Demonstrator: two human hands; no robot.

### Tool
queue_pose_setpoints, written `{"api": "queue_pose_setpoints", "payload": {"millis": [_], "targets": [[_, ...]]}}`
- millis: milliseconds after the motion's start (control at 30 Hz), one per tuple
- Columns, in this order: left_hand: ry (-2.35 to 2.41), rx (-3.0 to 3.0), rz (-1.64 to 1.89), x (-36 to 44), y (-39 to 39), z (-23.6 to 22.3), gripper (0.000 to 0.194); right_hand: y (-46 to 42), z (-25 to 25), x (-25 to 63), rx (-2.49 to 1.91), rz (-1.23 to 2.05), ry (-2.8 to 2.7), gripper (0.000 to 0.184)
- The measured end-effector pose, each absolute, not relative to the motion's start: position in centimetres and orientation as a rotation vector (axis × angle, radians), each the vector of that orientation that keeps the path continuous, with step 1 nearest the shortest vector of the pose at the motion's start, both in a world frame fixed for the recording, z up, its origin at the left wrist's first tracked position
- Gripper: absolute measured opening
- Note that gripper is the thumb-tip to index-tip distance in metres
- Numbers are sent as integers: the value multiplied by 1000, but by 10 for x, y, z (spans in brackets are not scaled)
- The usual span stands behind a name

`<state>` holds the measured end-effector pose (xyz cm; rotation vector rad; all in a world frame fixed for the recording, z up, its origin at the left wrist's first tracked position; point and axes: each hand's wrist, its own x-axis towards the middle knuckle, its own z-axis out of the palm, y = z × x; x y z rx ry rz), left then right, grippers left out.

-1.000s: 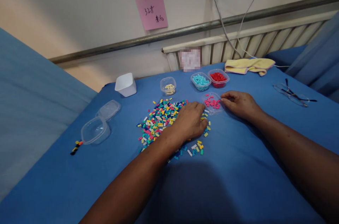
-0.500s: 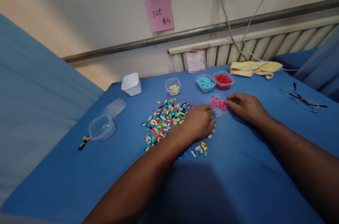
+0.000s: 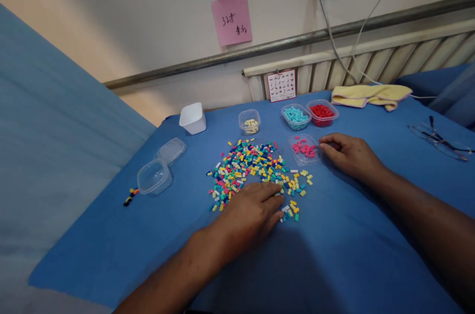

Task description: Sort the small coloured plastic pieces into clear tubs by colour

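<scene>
My left hand (image 3: 252, 212) lies palm down over the near side of a loose pile of small multicoloured toy bricks (image 3: 237, 163), its fingers stretched out and nothing visibly held. Bricks under the palm are hidden. My right hand (image 3: 351, 154) rests on the cloth with loosely bent fingers, thumb apart from the forefinger. Its fingertips are at the right edge of a shallow clear plastic tray (image 3: 306, 161) with pink bricks (image 3: 304, 148) in it; whether they touch it I cannot tell.
Behind stand clear tubs of pale yellow bricks (image 3: 251, 127), light-blue bricks (image 3: 296, 115) and red bricks (image 3: 321, 111). Left are a white tub (image 3: 193, 119), a clear tub (image 3: 154, 178) and a lid (image 3: 171, 150). A yellow cloth (image 3: 371, 96) and glasses (image 3: 440, 140) lie right.
My left hand has drawn back towards me and left, uncovering bricks at the pile's right side. My right hand stays beside the tray. The whole view has shifted slightly.
</scene>
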<state>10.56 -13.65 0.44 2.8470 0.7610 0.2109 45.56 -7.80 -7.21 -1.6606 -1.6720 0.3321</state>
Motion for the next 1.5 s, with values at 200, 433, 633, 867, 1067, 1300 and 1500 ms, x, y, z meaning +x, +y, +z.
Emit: {"api": "queue_pose_setpoints", "payload": {"millis": [200, 433, 633, 867, 1067, 1300, 1500], "targets": [[880, 2814, 317, 90, -127, -1, 36, -80, -72, 456, -1621, 322, -1658, 34], [1243, 2700, -14, 120, -70, -16, 84, -79, -76, 457, -1615, 328, -1650, 33], [1200, 2636, -178, 125, -87, -10, 98, -77, -75, 459, -1638, 391, -1636, 32], [1241, 2679, -173, 87, -134, -10, 99, -78, -73, 457, -1628, 393, -1631, 33], [1194, 2728, -56, 76, -150, -10, 90, -77, -72, 457, -1636, 402, -1631, 32], [1061, 2727, 419, 133, -72, -5, 39, -77, -67, 457, -1666, 416, -1634, 30], [1098, 2730, 280, 144, -33, -12, 23, -77, -66, 456, -1645, 451, -1611, 28]]}}
